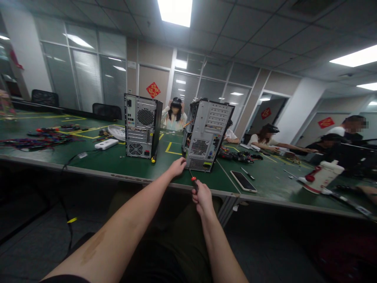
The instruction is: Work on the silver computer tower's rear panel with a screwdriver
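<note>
A computer case [212, 135] stands upright at the table's front edge, its rear panel with slots and ports facing me. My right hand [204, 196] is closed round the handle of a screwdriver [193, 179], which has a red collar. Its thin shaft points up to the lower left corner of that case; whether the tip sits in a screw I cannot tell. My left hand [177, 166] is at the same corner, fingers pinched together, and what is between them is hidden. To the left is a second upright computer case [139, 127], with a yellow-tipped tool [153, 160] at its foot.
Bundled cables [38, 139], a white power strip [106, 144] and a white basket [117, 132] lie left on the green table [97, 163]. Rightward are a phone [243, 181], a pen-like tool [247, 173] and a white cup [323, 177]. Several people sit beyond.
</note>
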Available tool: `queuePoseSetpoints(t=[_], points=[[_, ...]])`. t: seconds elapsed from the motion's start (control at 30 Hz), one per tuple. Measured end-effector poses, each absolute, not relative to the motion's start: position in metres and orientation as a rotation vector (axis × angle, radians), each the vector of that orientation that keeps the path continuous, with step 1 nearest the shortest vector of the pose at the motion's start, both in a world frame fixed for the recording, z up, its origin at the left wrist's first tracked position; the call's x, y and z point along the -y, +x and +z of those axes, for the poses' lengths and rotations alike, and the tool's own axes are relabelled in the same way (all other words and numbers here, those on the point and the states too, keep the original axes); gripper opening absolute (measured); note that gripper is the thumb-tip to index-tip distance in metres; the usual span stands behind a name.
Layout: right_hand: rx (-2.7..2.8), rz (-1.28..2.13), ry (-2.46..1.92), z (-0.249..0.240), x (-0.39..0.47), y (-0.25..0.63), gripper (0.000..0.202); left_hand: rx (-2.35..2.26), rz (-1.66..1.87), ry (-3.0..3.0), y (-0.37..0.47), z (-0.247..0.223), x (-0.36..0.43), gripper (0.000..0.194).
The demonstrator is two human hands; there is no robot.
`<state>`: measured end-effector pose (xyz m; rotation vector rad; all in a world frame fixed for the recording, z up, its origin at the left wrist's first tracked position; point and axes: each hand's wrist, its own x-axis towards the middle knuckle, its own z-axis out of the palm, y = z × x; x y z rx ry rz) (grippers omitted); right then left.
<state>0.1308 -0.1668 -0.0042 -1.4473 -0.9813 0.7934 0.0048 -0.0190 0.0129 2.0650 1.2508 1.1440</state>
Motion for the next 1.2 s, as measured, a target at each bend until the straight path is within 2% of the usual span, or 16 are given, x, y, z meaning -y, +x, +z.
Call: queuePoseSetpoints(t=[0.2, 0.33, 0.47, 0.57, 0.67, 0.8, 0.93, 1.07, 1.2], points=[[1.013, 0.780, -1.493, -0.004, 0.167, 0.130, 0.033, -1.265, 1.133, 2.064, 0.004, 0.015, 0.022, 0.025], [1.121, 0.561, -1.563, 0.000, 0.177, 0.134, 0.025, -1.283, 1.128, 2.065, 0.005, 0.015, 0.021, 0.025], [1.303, 0.282, -1.708, 0.007, 0.189, 0.135, 0.005, -1.282, 1.145, 2.065, 0.006, 0.013, 0.018, 0.025], [1.439, 0.106, -1.811, 0.009, 0.191, 0.134, 0.011, -1.271, 1.156, 2.057, 0.006, 0.011, 0.017, 0.025], [1.248, 0.361, -1.685, 0.006, 0.186, 0.133, 0.006, -1.266, 1.151, 2.062, 0.005, 0.011, 0.017, 0.025], [1.027, 0.686, -1.510, -0.001, 0.174, 0.132, 0.023, -1.252, 1.152, 2.060, 0.005, 0.012, 0.017, 0.026], [0.950, 0.877, -1.422, -0.002, 0.166, 0.132, 0.030, -1.254, 1.170, 2.050, 0.006, 0.012, 0.017, 0.025], [0.963, 0.895, -1.382, 0.000, 0.164, 0.132, 0.031, -1.253, 1.164, 2.056, 0.005, 0.012, 0.018, 0.025], [1.055, 0.705, -1.444, -0.002, 0.169, 0.133, 0.026, -1.257, 1.141, 2.064, 0.005, 0.013, 0.018, 0.025]])
